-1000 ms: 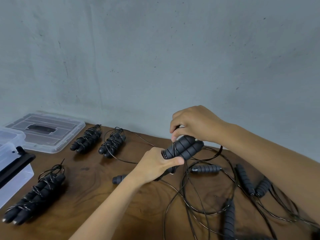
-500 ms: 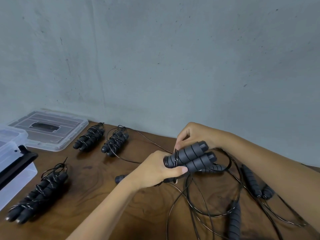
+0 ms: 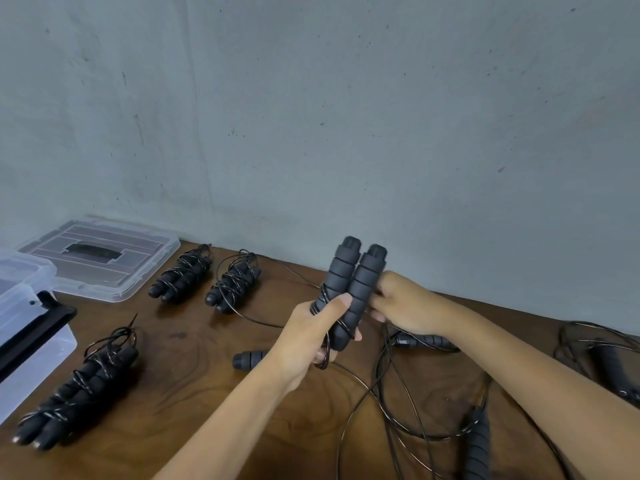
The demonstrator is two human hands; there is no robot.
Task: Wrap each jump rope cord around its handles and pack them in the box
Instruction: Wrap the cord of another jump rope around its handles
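the wrapping step is in hand, early on by the look of it. at the centre of the frame the left hand (image 3: 311, 336) has its grip closed round the lower end of a pair of handles (image 3: 349, 289), held side by side and nearly upright above the desk (image 3: 194, 362). the right hand (image 3: 403, 306) touches their right side, fingers curled; whether it pinches the cord (image 3: 381, 403) i cannot tell. only a few black turns circle the ribbed grey foam, low down. the rest hangs in loose loops at lower right. next, i judge, come tight turns up the handles. the clear box (image 3: 31, 317) waits at the left edge.
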